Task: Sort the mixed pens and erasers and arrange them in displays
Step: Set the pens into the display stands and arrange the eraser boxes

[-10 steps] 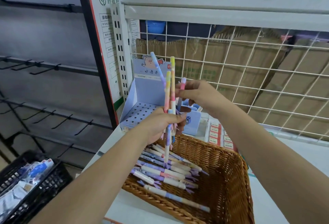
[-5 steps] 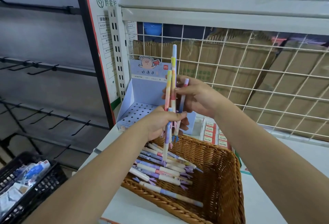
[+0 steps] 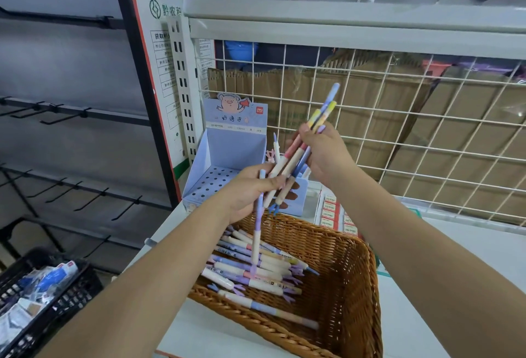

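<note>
My left hand [image 3: 250, 191] and my right hand [image 3: 323, 154] both grip a small bunch of pastel pens [image 3: 297, 155] above a wicker basket [image 3: 353, 280]. The bunch leans to the upper right. One pen [image 3: 257, 229] hangs down from my left hand toward the basket. Several more pastel pens [image 3: 256, 269] lie loose in the basket. Behind my hands stands a pale blue pen display box [image 3: 225, 158] with a perforated base and a pig on its header. A few pens [image 3: 275, 148] stand in its right part.
A box of red-and-white erasers [image 3: 331, 213] lies behind the basket on the white shelf [image 3: 455, 272]. A wire grid [image 3: 398, 129] backs the shelf with cardboard behind it. Black hooks [image 3: 65, 112] and a black crate [image 3: 48, 300] of packets are at the left.
The bunch of pens has tilted from upright to leaning right. My right hand has moved up along it to grip it. One pen has slid down in my left hand.
</note>
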